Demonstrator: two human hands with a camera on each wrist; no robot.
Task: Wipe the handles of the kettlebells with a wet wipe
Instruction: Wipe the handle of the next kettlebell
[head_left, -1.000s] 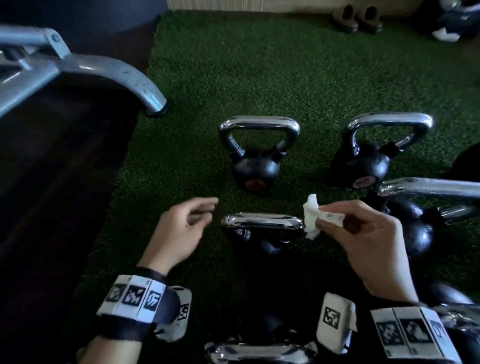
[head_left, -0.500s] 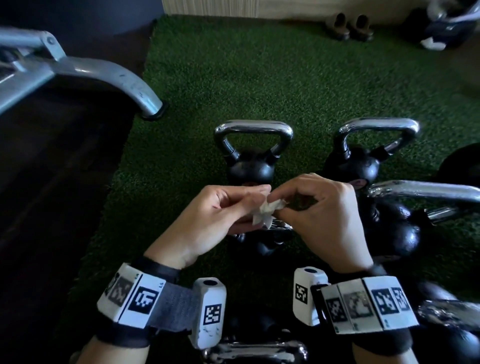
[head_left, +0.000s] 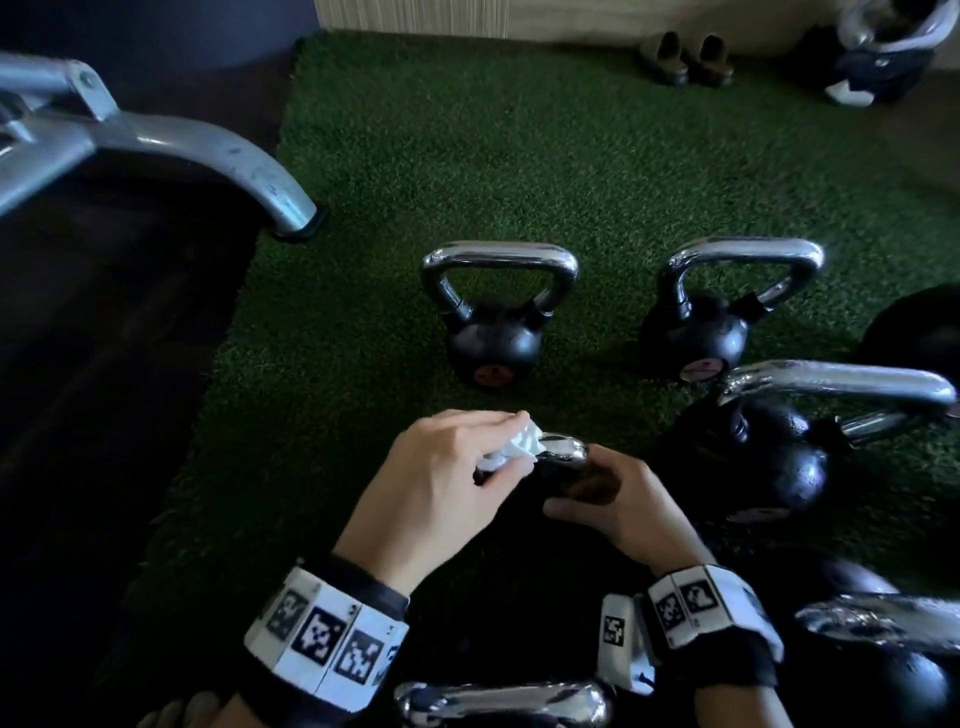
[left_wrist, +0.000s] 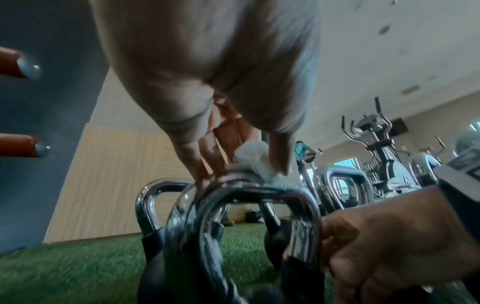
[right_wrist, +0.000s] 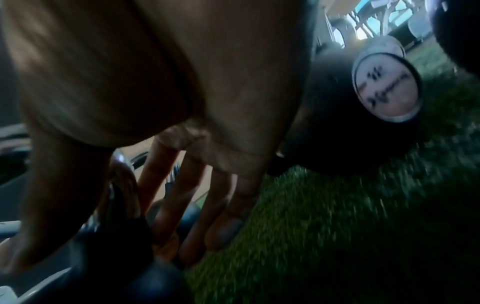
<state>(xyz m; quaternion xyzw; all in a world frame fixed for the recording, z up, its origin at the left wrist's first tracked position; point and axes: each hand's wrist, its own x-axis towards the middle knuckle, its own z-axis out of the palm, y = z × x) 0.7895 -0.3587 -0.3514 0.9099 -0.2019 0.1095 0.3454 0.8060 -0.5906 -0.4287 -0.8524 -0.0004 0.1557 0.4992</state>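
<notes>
A small black kettlebell stands just in front of me, its chrome handle (head_left: 569, 448) (left_wrist: 259, 190) partly covered by my hands. My left hand (head_left: 506, 453) pinches a crumpled white wet wipe (head_left: 525, 441) (left_wrist: 255, 162) and presses it on the top bar of that handle. My right hand (head_left: 576, 483) (left_wrist: 389, 236) curls round the right leg of the same handle, low down. In the right wrist view its fingers (right_wrist: 182, 205) reach down beside the dark kettlebell body, which is blurred.
On the green turf (head_left: 519, 156) two more kettlebells (head_left: 493, 338) (head_left: 698, 332) stand behind, a bigger one (head_left: 769, 457) to the right, and others at the bottom edge (head_left: 498, 704). A grey metal bench leg (head_left: 234, 156) reaches in from the left. Shoes (head_left: 685, 57) lie far back.
The wipe passed from my right hand to my left, which brought it down onto the handle. My right hand dropped and took hold of the handle's right side.
</notes>
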